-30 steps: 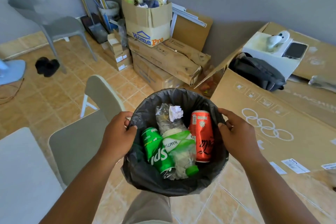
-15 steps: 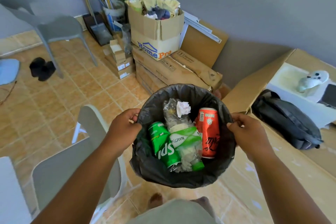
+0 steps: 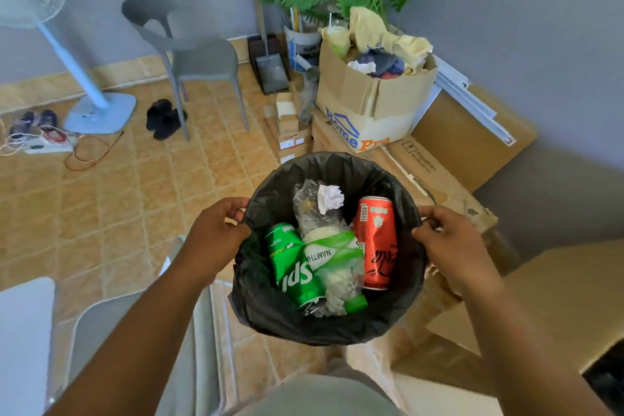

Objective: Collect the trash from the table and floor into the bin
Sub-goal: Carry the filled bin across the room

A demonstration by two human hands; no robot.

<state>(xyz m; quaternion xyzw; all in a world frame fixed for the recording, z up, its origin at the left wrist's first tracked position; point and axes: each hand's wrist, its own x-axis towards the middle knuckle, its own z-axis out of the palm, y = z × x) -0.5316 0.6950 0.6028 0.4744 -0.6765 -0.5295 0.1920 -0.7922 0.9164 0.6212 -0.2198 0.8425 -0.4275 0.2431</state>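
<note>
I hold a round bin (image 3: 270, 321) lined with a black bag in front of me, above the tiled floor. My left hand (image 3: 216, 236) grips its left rim and my right hand (image 3: 452, 243) grips its right rim. Inside lie a green soda can (image 3: 293, 267), a red soda can (image 3: 376, 243), a crushed clear plastic bottle with a green label (image 3: 332, 260) and a crumpled white paper ball (image 3: 331, 196).
A HomePro cardboard box (image 3: 368, 101) full of rags sits on flat cartons ahead. More cartons (image 3: 553, 297) lie at the right. A grey chair (image 3: 199, 54), a standing fan (image 3: 98, 108), black slippers (image 3: 163, 118) and cables (image 3: 50, 140) occupy the floor at the left. A white chair (image 3: 111, 341) is beside my left arm.
My view has swung left and the bin has moved with it, away from the big carton with the backpack. Both hands keep their grip on the rim.
</note>
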